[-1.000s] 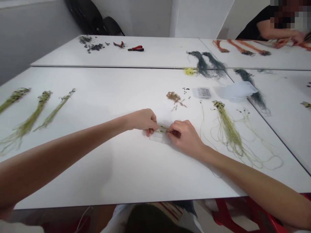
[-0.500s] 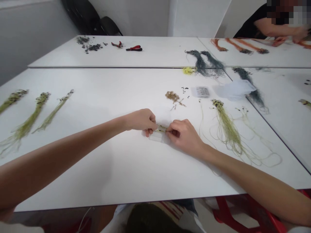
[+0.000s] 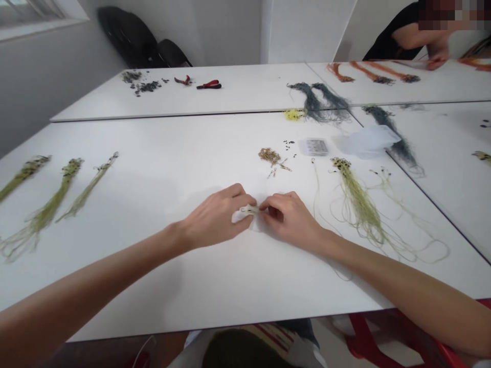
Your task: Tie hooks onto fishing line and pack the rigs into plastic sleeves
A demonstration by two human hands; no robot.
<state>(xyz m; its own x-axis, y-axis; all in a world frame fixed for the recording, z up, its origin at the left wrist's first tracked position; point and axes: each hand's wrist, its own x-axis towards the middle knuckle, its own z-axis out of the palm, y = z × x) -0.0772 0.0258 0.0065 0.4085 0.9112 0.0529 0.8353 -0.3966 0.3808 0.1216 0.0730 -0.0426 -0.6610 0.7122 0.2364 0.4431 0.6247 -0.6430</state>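
Note:
My left hand [image 3: 217, 215] is closed on a small clear plastic bag [image 3: 238, 216] just above the table, thumb below and fingers above. Something pale with a dark wire-like loop shows at the bag. My right hand [image 3: 291, 217] pinches at the bag's right end, its fingertips together; exactly what it grips there is too small to make out. Beyond the hands lie a heap of small brass-coloured metal pieces [image 3: 269, 156] and some tiny black pieces [image 3: 287, 144]. A bundle of yellow-green line [image 3: 358, 199] with dark fittings lies right of my right hand.
More yellow-green bundles [image 3: 63, 191] lie at the left. Behind are a flat clear box [image 3: 316, 146], a translucent bag [image 3: 372, 139], grey-green bundles [image 3: 314, 102], and red-handled pliers [image 3: 209, 85]. A person [image 3: 410, 38] sits at the far right near orange bundles [image 3: 376, 73].
My left hand has turned and come nearer, its thumb now under the bag. The bag is bunched and lifted, where before it lay flatter between both hands. The view has shifted slightly.

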